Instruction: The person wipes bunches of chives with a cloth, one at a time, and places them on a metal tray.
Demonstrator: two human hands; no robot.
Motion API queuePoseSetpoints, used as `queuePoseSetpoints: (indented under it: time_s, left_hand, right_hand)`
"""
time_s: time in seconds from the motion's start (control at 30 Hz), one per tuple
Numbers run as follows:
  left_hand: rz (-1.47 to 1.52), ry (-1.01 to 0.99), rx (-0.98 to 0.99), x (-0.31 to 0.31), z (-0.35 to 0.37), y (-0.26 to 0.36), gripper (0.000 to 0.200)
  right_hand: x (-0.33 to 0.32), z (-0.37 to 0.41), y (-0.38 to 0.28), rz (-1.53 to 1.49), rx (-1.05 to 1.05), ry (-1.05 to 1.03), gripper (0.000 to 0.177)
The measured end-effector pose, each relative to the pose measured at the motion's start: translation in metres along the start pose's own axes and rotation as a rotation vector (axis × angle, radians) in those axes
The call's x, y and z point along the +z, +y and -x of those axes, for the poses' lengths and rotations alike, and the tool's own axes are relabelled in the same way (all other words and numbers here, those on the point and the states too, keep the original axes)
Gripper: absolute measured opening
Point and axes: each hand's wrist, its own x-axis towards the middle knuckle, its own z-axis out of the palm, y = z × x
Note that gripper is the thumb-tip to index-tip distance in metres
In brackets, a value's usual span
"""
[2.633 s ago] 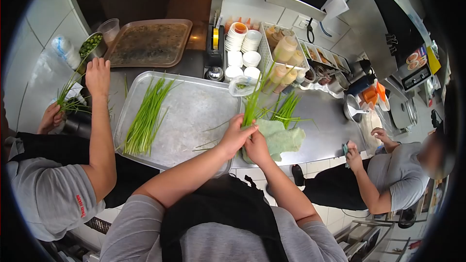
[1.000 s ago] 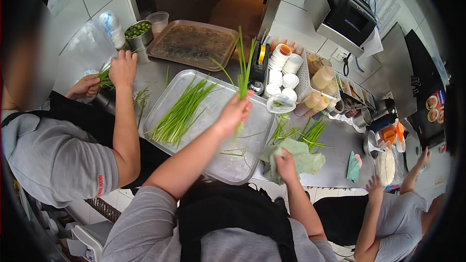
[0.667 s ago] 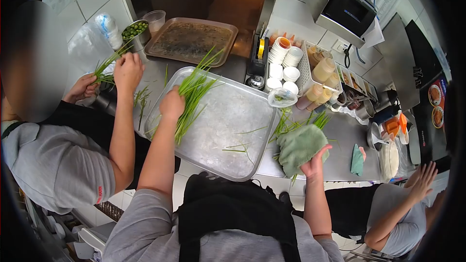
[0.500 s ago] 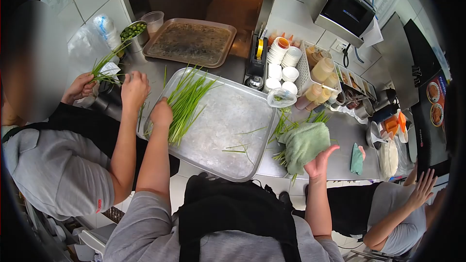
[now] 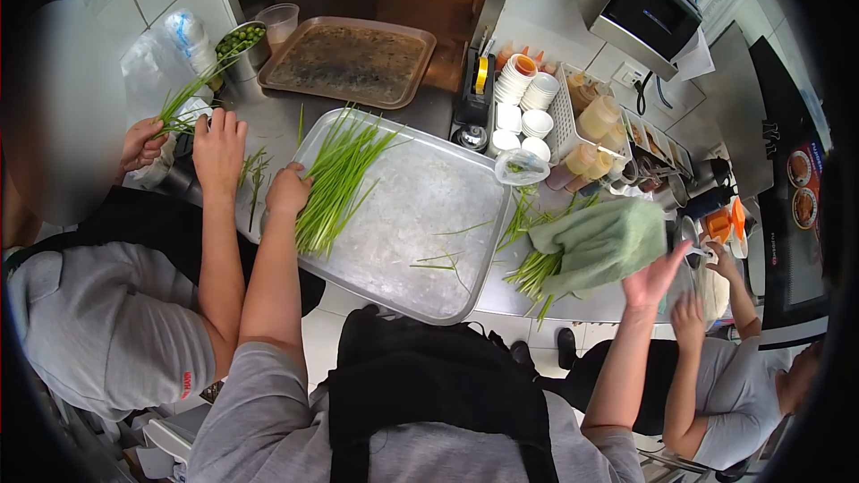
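Note:
My left hand (image 5: pixel 288 190) is closed at the left rim of the metal tray (image 5: pixel 429 192), its fingertips right beside a bunch of long green chives (image 5: pixel 335 188) lying in the tray; what is in its fingers is hidden. On the right, my right hand (image 5: pixel 651 279) holds a green cloth (image 5: pixel 604 243), thumb out to the side and fingers partly behind the fabric. Under the cloth's left edge, a second bunch of chives (image 5: pixel 537 270) sticks out on the counter. A few loose chives (image 5: pixel 436 265) lie across the tray.
At left, a co-worker's hands (image 5: pixel 219 150) handle chives (image 5: pixel 182 109). Another person's hands (image 5: pixel 689 315) are close beyond my right hand. A brown tray (image 5: pixel 349 63) and a pot of green pieces (image 5: pixel 242 46) stand behind. White cups (image 5: pixel 517 80) and sauce bottles (image 5: pixel 598 116) line the back right.
My right hand has moved right and up, pulling the cloth along and uncovering more chives. My left hand has shifted slightly up and left. The person at right has reached in to the counter.

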Motion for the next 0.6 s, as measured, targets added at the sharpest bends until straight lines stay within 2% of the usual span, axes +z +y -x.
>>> queuePoseSetpoints:
  time_s: [0.07, 0.13, 0.2, 0.27, 0.3, 0.37, 0.4, 0.43, 0.47, 0.5, 0.53, 0.6]
  left_hand:
    - [-0.004, -0.004, 0.011, -0.001, -0.005, 0.000, 0.047]
    - [-0.030, 0.040, 0.114, -0.004, -0.003, 0.014, 0.052]
    - [-0.002, 0.045, 0.225, 0.000, 0.003, 0.034, 0.057]
    - [-0.064, 0.273, 0.308, -0.011, 0.023, 0.070, 0.049]
    - [-0.055, 0.259, 0.326, -0.008, 0.028, 0.088, 0.049]
    - [0.150, 0.393, 0.585, 0.002, 0.049, 0.131, 0.038]
    - [0.284, 0.337, 0.685, 0.008, 0.071, 0.160, 0.028]
    - [0.356, 0.245, 0.783, 0.025, 0.089, 0.180, 0.026]
    - [0.439, 0.164, 0.855, 0.054, 0.112, 0.198, 0.024]
    - [0.523, -0.063, 0.880, 0.076, 0.136, 0.215, 0.020]
    - [0.464, -0.242, 0.927, 0.100, 0.159, 0.230, 0.016]
    - [0.397, -0.410, 1.048, 0.147, 0.196, 0.255, 0.012]
  right_hand:
    - [0.029, -0.004, -0.026, 0.023, -0.050, -0.012, 0.078]
    - [0.032, -0.009, -0.075, 0.052, 0.013, -0.355, 0.074]
    - [0.043, -0.002, -0.130, 0.057, -0.044, -0.309, 0.069]
    - [0.057, 0.017, -0.161, 0.101, -0.117, -0.295, 0.070]
    - [0.072, 0.027, -0.154, 0.043, -0.099, -0.496, 0.073]
    - [0.043, 0.039, -0.148, 0.030, -0.315, -0.559, 0.074]
    - [0.014, 0.040, -0.133, 0.045, -0.456, -0.561, 0.075]
    - [-0.015, 0.035, -0.102, -0.064, -0.347, -0.390, 0.070]
    - [-0.078, 0.026, -0.079, -0.285, -0.351, -0.194, 0.065]
    - [-0.083, 0.020, -0.033, -0.386, -0.232, -0.124, 0.059]
    - [-0.092, 0.013, -0.001, -0.305, -0.192, -0.171, 0.052]
    - [-0.071, 0.010, 0.010, -0.285, -0.090, -0.087, 0.048]
